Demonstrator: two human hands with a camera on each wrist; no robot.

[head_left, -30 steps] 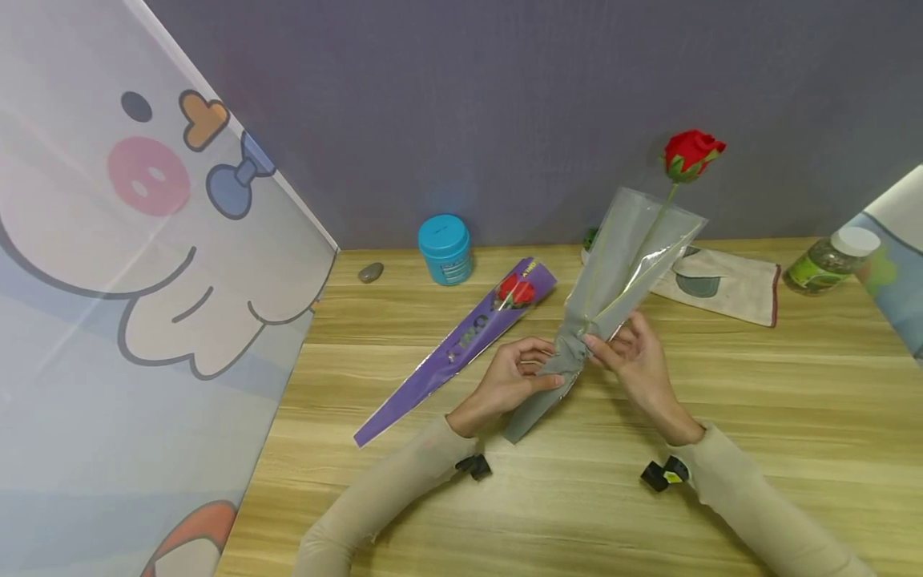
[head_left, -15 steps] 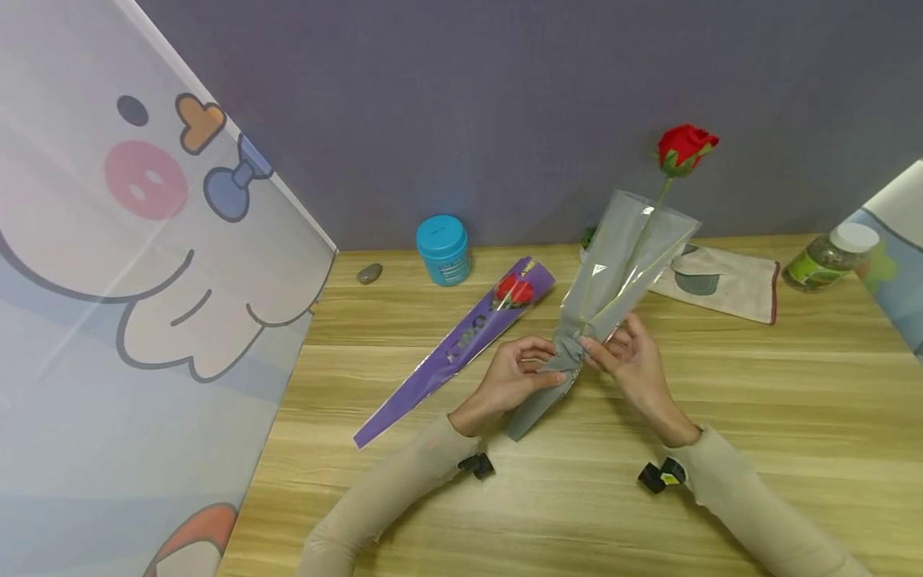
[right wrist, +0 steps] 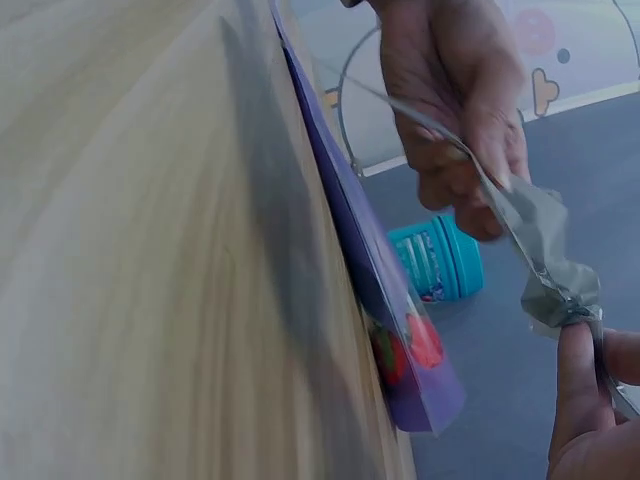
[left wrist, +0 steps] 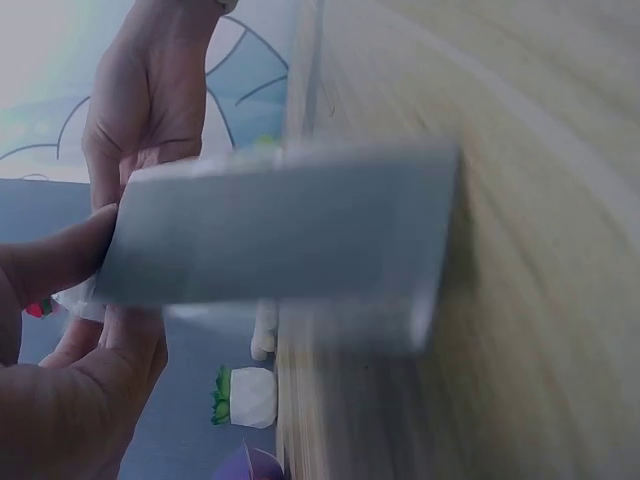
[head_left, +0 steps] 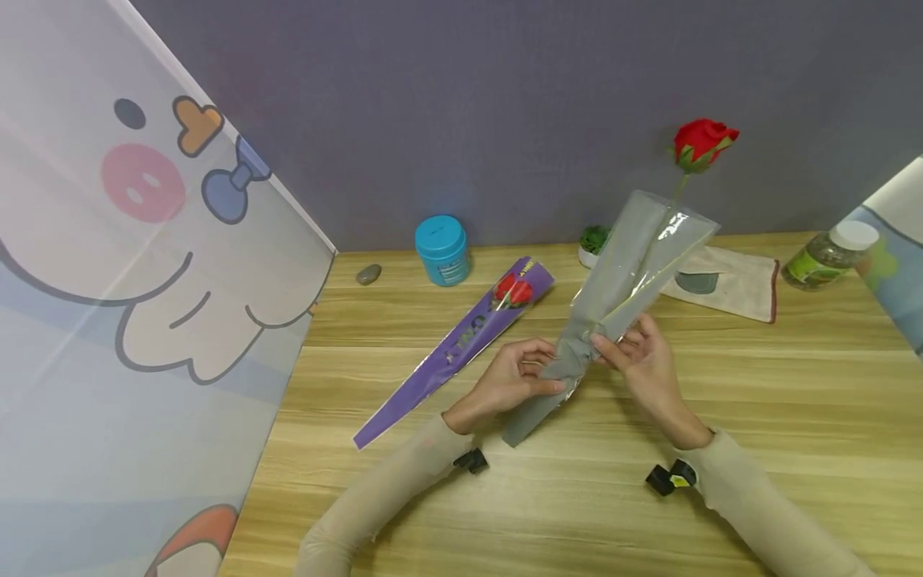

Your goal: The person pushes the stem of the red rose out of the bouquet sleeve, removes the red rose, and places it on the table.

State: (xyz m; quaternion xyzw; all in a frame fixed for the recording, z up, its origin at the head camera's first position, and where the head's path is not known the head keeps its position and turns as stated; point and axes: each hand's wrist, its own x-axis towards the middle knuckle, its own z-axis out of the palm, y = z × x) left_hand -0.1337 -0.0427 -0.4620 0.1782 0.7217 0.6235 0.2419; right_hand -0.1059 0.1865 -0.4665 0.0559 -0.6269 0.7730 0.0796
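Observation:
A red rose (head_left: 701,143) on a green stem stands tilted up out of a grey and clear cone sleeve (head_left: 629,274). My left hand (head_left: 521,374) grips the sleeve's crumpled narrow part (left wrist: 280,225) from the left. Just to the right, my right hand (head_left: 636,346) pinches the sleeve (right wrist: 548,262) where it is bunched around the stem. The sleeve's pointed tip (head_left: 513,433) reaches down to the wooden table (head_left: 793,385). To the left lies a second red rose (head_left: 515,290) in a purple sleeve (head_left: 461,344), also seen in the right wrist view as the purple sleeve (right wrist: 400,360).
A teal jar (head_left: 443,249), a small grey stone (head_left: 368,275) and a small potted plant (head_left: 594,243) sit along the back edge. A cloth (head_left: 728,280) and a white-capped bottle (head_left: 829,256) lie at the back right. Cartoon-printed screens (head_left: 144,280) stand at both sides.
The rose and the sleeve's top have swung slightly to the right, uncovering the small plant behind. Both hands keep their hold at the same spot.

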